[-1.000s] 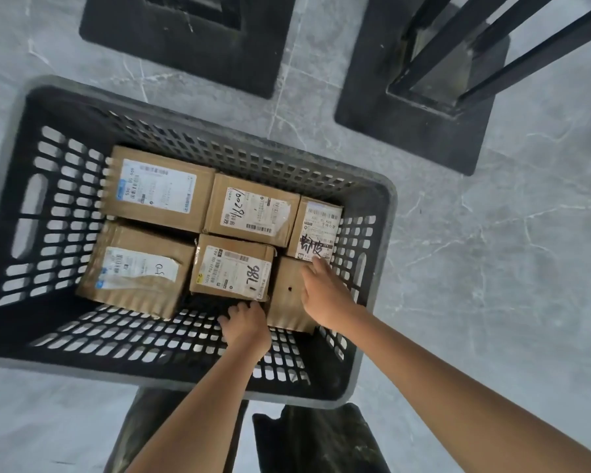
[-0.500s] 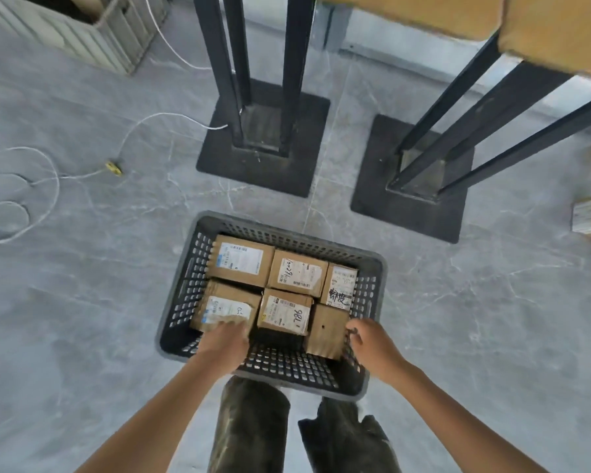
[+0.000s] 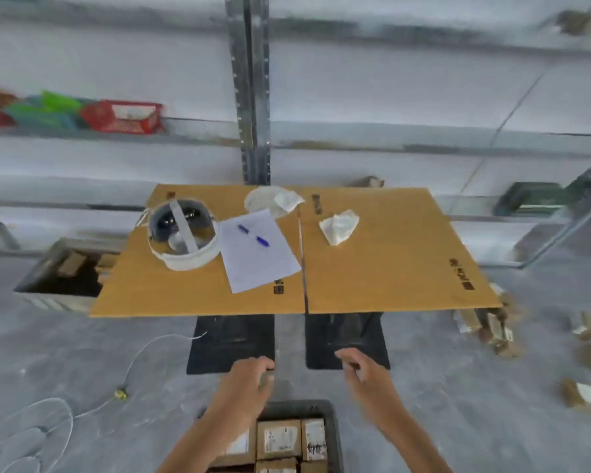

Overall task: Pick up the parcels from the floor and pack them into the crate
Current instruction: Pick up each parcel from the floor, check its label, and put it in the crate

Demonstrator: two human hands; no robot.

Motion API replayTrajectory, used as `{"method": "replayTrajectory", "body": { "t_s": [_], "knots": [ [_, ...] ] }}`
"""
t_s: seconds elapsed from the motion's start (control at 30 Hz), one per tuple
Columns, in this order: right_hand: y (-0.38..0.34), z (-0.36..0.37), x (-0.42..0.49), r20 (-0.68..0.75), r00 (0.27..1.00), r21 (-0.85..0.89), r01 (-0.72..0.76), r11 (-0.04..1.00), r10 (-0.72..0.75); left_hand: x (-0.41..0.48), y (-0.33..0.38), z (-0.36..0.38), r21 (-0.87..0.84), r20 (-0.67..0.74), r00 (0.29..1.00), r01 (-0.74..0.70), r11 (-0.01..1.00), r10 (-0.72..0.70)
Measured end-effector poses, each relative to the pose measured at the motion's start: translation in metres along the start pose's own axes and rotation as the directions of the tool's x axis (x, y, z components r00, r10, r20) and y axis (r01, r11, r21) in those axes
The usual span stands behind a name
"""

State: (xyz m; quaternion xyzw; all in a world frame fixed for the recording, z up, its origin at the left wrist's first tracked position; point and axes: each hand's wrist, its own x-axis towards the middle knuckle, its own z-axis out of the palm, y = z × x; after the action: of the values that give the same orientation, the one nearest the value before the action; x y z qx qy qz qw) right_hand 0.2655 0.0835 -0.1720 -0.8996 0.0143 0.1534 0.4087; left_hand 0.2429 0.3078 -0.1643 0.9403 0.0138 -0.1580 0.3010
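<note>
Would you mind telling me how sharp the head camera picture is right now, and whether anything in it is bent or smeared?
Head view: motion blur smears the whole frame, worst at the shelves and the brown cardboard parcels on the floor; the right hand streaks more than the left hand; wide-angle distortion bows the grey metal shelf rails; lighting is flat, without glare.

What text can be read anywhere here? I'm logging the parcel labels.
None is legible.
Parcel labels in the crate: blurred print and dark handwriting.
Table top: dark stamps, unreadable.
Sheet of paper: too faint.
Red box on the shelf: blurred.
</note>
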Motion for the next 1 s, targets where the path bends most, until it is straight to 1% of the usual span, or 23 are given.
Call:
{"method": "replayTrajectory", "body": {
  "t_s": [0.1,0.23,0.3,0.4,0.5,0.6,0.67,0.7,0.73,0.8,0.87,0.93,1.0],
  "knots": [
    [-0.011,-0.066,-0.033,-0.141,0.989,0.028,0.038,0.999,-0.034,0.013,0.077,-0.029,0.061,-0.046,0.985,-0.16,0.985,0.163],
    [0.011,-0.159,-0.077,-0.358,0.933,-0.004,0.042,0.999,-0.04,0.028,0.18,-0.035,0.083,-0.128,0.917,-0.37,0.925,0.378],
    [0.033,-0.204,-0.101,-0.476,0.88,0.014,0.015,1.0,-0.006,0.032,0.229,-0.024,0.081,-0.166,0.875,-0.447,0.891,0.455],
    [0.078,-0.262,-0.135,-0.626,0.776,0.126,0.004,0.992,0.076,0.038,0.296,0.006,0.118,-0.175,0.814,-0.542,0.832,0.554],
    [0.134,-0.312,-0.165,-0.705,0.697,0.191,0.006,0.982,0.133,0.052,0.361,0.048,0.179,-0.142,0.787,-0.576,0.798,0.6],
    [0.195,-0.364,-0.185,-0.728,0.646,0.295,-0.006,0.955,0.229,0.061,0.432,0.095,0.172,-0.144,0.788,-0.576,0.799,0.599],
    [0.235,-0.395,-0.192,-0.754,0.589,0.366,0.013,0.93,0.289,0.063,0.475,0.126,0.157,-0.115,0.789,-0.586,0.795,0.604],
    [0.251,-0.408,-0.195,-0.751,0.58,0.392,0.008,0.92,0.315,0.063,0.494,0.141,0.15,-0.091,0.792,-0.588,0.795,0.603],
    [0.268,-0.418,-0.197,-0.73,0.6,0.405,-0.005,0.914,0.327,0.065,0.512,0.156,0.149,-0.067,0.794,-0.591,0.793,0.604],
    [0.297,-0.434,-0.201,-0.657,0.673,0.417,-0.053,0.908,0.341,0.069,0.541,0.181,0.155,-0.042,0.795,-0.593,0.79,0.605],
    [0.323,-0.449,-0.203,-0.608,0.708,0.419,-0.098,0.903,0.359,0.075,0.562,0.202,0.155,-0.039,0.804,-0.582,0.798,0.593],
    [0.346,-0.466,-0.2,-0.594,0.703,0.424,-0.14,0.895,0.392,0.082,0.577,0.217,0.165,-0.028,0.813,-0.571,0.804,0.582],
    [0.362,-0.482,-0.191,-0.598,0.682,0.447,-0.153,0.882,0.421,0.094,0.589,0.229,0.179,-0.009,0.819,-0.563,0.807,0.574]
  ]
}}
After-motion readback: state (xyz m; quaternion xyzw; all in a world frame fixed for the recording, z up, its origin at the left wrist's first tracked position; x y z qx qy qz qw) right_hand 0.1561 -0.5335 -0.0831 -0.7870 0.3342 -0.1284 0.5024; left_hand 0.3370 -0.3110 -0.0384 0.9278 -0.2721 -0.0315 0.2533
